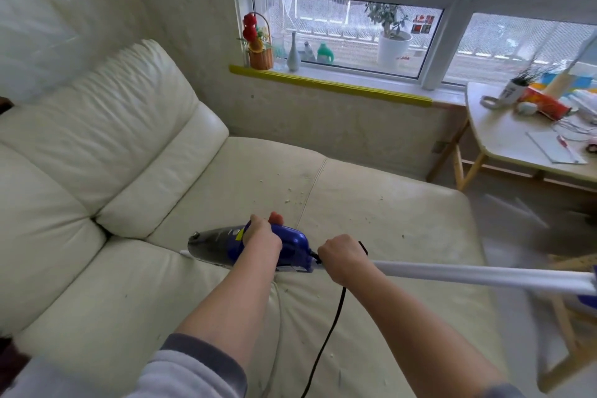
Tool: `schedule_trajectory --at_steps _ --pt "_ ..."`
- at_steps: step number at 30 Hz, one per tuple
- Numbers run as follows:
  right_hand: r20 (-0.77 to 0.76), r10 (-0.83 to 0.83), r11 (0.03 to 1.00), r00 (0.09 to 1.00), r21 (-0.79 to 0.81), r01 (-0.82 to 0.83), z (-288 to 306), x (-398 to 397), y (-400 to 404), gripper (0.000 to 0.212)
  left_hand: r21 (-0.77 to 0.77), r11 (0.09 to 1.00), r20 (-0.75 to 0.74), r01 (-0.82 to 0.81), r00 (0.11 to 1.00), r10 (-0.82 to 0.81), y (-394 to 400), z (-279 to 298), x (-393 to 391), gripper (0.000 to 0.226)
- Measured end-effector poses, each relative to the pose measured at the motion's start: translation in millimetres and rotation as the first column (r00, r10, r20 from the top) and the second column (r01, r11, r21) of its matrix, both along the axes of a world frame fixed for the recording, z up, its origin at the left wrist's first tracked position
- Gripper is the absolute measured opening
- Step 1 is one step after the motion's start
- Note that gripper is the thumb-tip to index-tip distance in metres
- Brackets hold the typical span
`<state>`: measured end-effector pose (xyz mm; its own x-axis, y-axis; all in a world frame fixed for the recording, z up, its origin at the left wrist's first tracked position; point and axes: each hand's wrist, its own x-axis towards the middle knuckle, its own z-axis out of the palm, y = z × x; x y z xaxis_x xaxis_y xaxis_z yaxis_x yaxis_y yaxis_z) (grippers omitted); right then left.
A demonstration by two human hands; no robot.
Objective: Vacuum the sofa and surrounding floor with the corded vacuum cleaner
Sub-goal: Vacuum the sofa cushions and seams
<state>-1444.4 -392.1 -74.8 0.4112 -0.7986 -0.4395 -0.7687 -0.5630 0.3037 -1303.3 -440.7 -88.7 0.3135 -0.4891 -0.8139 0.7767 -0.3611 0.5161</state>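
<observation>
A blue vacuum cleaner [292,247] with a dark dust cup [211,244] lies across the cream leather sofa [371,210]. My left hand [261,233] grips the blue body from above. My right hand [342,257] grips the near end of the white tube [484,275], which runs off to the right. The black cord [326,339] hangs from the body down over the seat. Crumbs [290,197] lie scattered on the seat beyond the vacuum.
Back cushions [129,126] rise at the left. A windowsill [329,82] holds a flower basket [258,48], a vase and bottles. At the right stands a wooden table [523,145] with papers and clutter. Bare floor [517,220] lies between sofa and table.
</observation>
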Motion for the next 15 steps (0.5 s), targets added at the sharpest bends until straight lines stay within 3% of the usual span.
schedule_trajectory --at_steps 7,15 --pt "-0.043 -0.064 0.998 0.997 -0.023 0.063 7.3 -0.3 -9.6 0.020 0.012 0.994 0.083 0.106 0.991 -0.107 -14.8 3.5 -0.7 0.034" --pt "-0.095 -0.117 0.993 0.989 -0.010 0.116 7.5 7.4 -3.3 0.019 0.135 0.966 0.202 0.220 0.949 -0.244 -10.2 4.4 0.6 0.020"
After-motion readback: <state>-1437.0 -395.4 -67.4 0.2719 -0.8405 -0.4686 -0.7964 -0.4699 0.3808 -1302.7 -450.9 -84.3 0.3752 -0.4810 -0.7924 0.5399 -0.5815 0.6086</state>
